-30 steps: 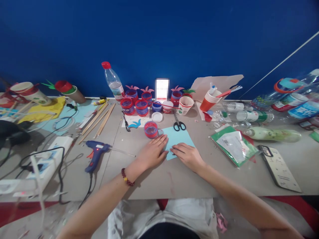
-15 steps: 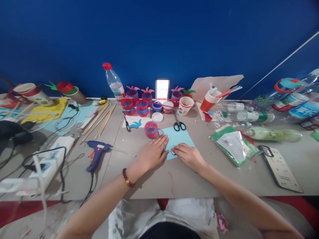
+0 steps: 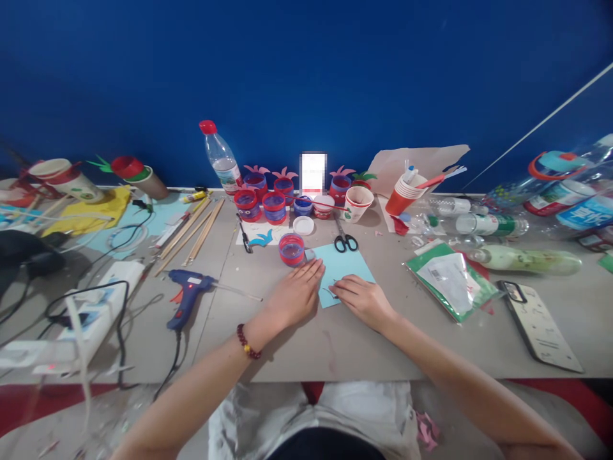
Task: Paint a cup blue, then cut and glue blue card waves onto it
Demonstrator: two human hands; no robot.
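My left hand [image 3: 295,295] lies flat with its fingers stretched over the left edge of a light blue paper [image 3: 345,263]. My right hand [image 3: 361,299] is closed in a pinch over the paper's lower part, on something thin and dark that is too small to make out. A red and blue ring-shaped cup [image 3: 292,249] stands just beyond my left fingertips. Black scissors [image 3: 345,242] rest at the paper's top edge. A white lid [image 3: 303,225] lies behind the cup.
A blue glue gun [image 3: 189,297], wooden sticks [image 3: 204,233] and a power strip [image 3: 98,319] lie to the left. Several red and blue cups [image 3: 274,207] stand at the back. On the right are a green packet [image 3: 453,281], a phone [image 3: 540,326] and several plastic bottles [image 3: 529,259].
My left thumb has drawn in closer to the fingers. The thin dark thing by my right fingertips looks slightly shifted. The view has moved very little.
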